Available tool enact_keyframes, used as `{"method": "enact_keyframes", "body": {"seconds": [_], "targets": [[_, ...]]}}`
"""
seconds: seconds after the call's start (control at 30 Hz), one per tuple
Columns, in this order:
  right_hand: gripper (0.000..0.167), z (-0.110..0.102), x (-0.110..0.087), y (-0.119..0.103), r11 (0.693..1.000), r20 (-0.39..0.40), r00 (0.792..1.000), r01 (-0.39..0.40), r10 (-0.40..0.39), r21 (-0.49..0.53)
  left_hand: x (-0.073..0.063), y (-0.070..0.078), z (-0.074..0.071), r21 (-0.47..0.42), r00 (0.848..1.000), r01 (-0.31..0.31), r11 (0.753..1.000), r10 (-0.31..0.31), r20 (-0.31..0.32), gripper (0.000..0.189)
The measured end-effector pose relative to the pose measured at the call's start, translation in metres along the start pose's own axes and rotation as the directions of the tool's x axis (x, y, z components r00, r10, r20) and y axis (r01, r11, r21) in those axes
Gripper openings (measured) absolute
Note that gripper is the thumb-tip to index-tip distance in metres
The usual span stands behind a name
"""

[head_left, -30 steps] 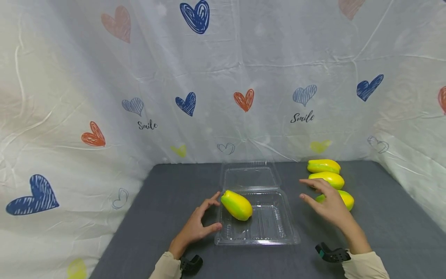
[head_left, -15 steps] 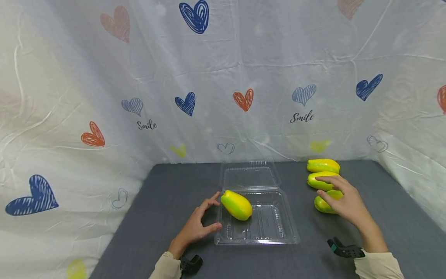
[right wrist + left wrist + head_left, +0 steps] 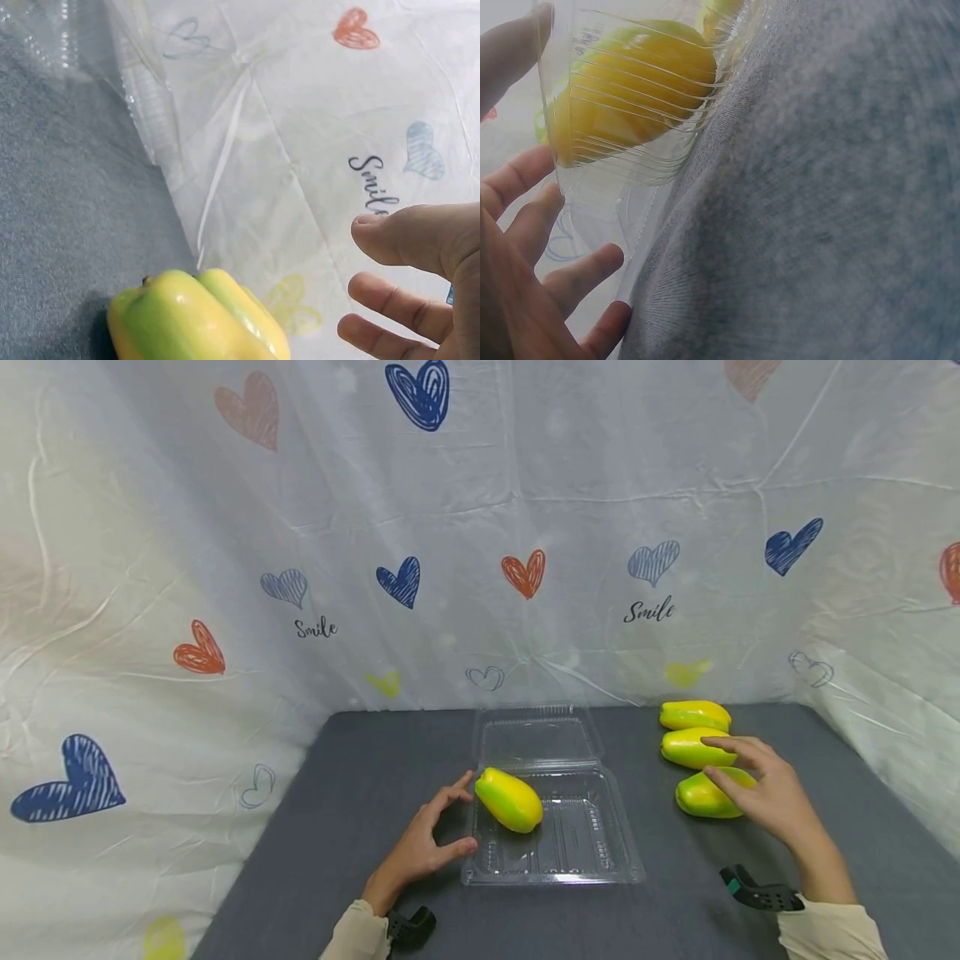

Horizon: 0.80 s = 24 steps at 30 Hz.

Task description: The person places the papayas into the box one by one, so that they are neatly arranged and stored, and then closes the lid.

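A clear plastic clamshell container (image 3: 573, 852) lies with its lid (image 3: 536, 739) folded back. Inside its left half rests a yellow-green papaya (image 3: 508, 800), which shows through the ribbed wall in the left wrist view. My left hand (image 3: 420, 852) is spread at the container's left side, fingertips right at the rim. On the right, my right hand (image 3: 780, 797) hovers at the nearest loose papaya (image 3: 701, 795), thumb and fingers parted and partly covering it. The right wrist view shows a gap between the fingers (image 3: 397, 300) and a papaya (image 3: 187, 315).
Behind the nearest loose papaya lie a middle papaya (image 3: 684, 748) and a far papaya (image 3: 695, 716), in a row. Grey cloth (image 3: 360, 777) covers the table. A white curtain (image 3: 465, 527) printed with hearts stands along the back and sides.
My right hand has moved right, from the left ends of the loose papayas to the right side of the nearest one. My left hand and the container have stayed still.
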State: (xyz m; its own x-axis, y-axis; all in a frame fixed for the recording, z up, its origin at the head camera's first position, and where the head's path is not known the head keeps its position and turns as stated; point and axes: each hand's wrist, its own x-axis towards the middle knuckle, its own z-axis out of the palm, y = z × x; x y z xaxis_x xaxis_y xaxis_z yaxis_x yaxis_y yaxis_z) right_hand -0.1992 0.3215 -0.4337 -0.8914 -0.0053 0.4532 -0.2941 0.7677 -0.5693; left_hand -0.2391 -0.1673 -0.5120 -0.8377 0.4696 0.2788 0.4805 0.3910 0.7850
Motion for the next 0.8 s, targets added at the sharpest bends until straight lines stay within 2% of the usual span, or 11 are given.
{"method": "enact_keyframes", "body": {"seconds": [0.2, 0.47, 0.8], "targets": [[0.041, -0.004, -0.002, 0.003, 0.999, 0.047, 0.998, -0.045, 0.044, 0.011, 0.000, 0.000, 0.000, 0.014, 1.000, -0.018, 1.000, 0.018, -0.004, 0.051], [0.041, -0.005, -0.003, 0.012, 0.997, 0.091, 0.993, -0.081, 0.081, 0.006, 0.000, -0.001, -0.001, 0.026, 1.000, -0.012, 1.000, 0.012, -0.004, 0.052], [0.044, -0.006, -0.004, 0.019, 0.995, 0.142, 0.986, -0.095, 0.092, 0.016, 0.001, -0.002, -0.001, 0.015, 0.999, -0.037, 0.999, 0.037, 0.002, 0.052]]}}
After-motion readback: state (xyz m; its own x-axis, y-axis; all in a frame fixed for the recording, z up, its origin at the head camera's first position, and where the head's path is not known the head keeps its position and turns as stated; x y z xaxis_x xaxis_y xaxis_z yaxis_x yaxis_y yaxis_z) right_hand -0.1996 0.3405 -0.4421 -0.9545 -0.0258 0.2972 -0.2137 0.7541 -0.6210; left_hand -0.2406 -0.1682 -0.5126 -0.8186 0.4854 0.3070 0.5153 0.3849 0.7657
